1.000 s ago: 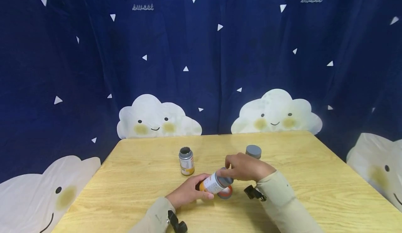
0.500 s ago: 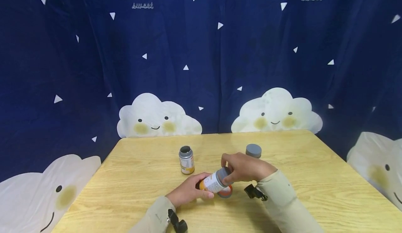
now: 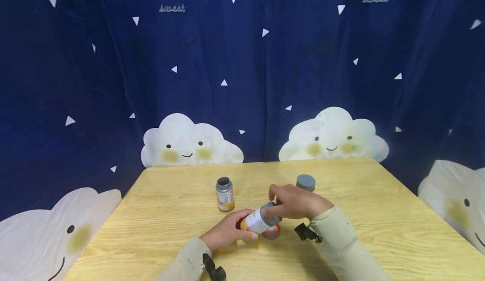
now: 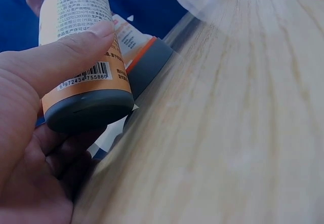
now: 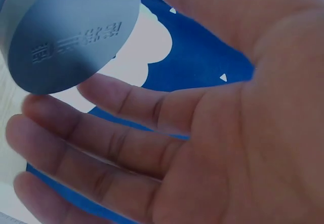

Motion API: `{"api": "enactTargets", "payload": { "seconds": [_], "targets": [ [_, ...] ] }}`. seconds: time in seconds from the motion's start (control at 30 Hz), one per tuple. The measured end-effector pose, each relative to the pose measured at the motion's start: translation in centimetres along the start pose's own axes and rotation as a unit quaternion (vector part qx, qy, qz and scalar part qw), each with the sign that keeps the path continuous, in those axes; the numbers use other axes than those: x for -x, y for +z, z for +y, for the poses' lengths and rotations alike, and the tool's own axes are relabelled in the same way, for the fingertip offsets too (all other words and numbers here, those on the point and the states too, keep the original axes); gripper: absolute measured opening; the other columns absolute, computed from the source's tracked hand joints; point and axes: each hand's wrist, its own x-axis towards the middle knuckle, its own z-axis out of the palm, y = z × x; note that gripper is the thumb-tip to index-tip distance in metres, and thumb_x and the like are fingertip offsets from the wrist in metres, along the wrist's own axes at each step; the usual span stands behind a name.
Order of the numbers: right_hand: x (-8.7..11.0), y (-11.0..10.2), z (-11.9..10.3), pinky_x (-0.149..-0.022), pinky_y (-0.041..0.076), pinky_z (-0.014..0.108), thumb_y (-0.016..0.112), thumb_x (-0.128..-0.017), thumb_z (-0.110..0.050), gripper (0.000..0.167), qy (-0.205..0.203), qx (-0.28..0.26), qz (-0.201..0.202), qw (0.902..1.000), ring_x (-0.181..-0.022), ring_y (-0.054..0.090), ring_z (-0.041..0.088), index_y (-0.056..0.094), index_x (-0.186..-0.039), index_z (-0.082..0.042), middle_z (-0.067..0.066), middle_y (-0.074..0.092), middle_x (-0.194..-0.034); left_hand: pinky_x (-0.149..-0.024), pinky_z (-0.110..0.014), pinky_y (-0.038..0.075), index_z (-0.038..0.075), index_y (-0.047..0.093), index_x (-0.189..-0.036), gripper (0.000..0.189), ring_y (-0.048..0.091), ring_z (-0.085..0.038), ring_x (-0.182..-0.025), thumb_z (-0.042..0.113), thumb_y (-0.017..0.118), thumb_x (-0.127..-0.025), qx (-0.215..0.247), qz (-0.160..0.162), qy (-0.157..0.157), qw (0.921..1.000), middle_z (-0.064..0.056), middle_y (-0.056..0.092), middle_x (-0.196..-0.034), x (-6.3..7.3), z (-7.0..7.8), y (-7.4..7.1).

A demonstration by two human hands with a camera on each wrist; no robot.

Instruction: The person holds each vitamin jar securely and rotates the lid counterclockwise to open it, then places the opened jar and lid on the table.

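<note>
My left hand [image 3: 227, 229] grips a white-and-orange bottle [image 3: 254, 222] by its lower end, tilted with its top to the right. In the left wrist view the thumb lies across its printed label [image 4: 76, 11], above a dark grey base [image 4: 91, 110]. At the bottle's grey cap [image 5: 76, 36] is my right hand [image 3: 295, 202], pinching it between thumb and fingers. The right wrist view shows the index fingertip at the cap's edge and the other fingers spread below. Behind the held bottle, mostly hidden, stands another with a red-orange band [image 3: 273, 229] and a grey base.
An uncapped bottle [image 3: 225, 194] stands upright behind my left hand. Just beyond my right hand is another grey cap [image 3: 305, 182], its lower part hidden. The wooden table [image 3: 159, 213] ends at a dark blue curtain [image 3: 227, 62] with cloud prints.
My right thumb and fingers shift around the cap, forward and then back, and the cap leans with them slightly. The left hand keeps its grip in place.
</note>
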Motion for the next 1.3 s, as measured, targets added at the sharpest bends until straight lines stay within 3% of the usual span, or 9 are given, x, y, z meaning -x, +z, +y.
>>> {"api": "enactTargets", "payload": {
  "seconds": [0.43,0.97,1.3],
  "targets": [
    [0.05,0.17,0.04,-0.057,0.045,0.032,0.060,-0.091,-0.049,0.041,0.017,0.031,0.024,0.9991,-0.063,0.054,0.012,0.059,-0.093,-0.008,-0.002,0.061,-0.073,-0.087,-0.032,0.047,0.028,0.056,-0.130,0.045,0.057,-0.018,-0.103,0.021,0.072,-0.088,-0.012,0.005,-0.002,0.9999,0.001,0.060,-0.118,-0.02,-0.16,-0.03],
    [-0.13,0.29,0.27,-0.053,0.044,0.028,0.062,-0.092,-0.044,0.033,-0.021,0.036,0.009,0.9991,-0.059,0.053,0.008,0.060,-0.089,-0.012,-0.006,0.059,-0.071,-0.087,-0.032,0.047,0.026,0.055,-0.130,0.045,0.057,-0.019,-0.102,0.021,0.072,-0.089,-0.006,0.003,-0.005,1.0000,0.001,0.060,-0.118,0.10,-0.22,0.07],
    [-0.45,0.05,0.21,-0.057,0.047,0.029,0.073,-0.085,-0.032,0.029,-0.044,-0.013,-0.002,0.9989,-0.062,0.056,0.009,0.057,-0.100,-0.013,-0.004,0.061,-0.072,-0.089,-0.032,0.046,0.025,0.056,-0.129,0.044,0.057,-0.018,-0.104,0.024,0.073,-0.088,-0.023,0.009,-0.008,0.9997,0.003,0.059,-0.118,0.01,-0.22,-0.12]
  ]
}}
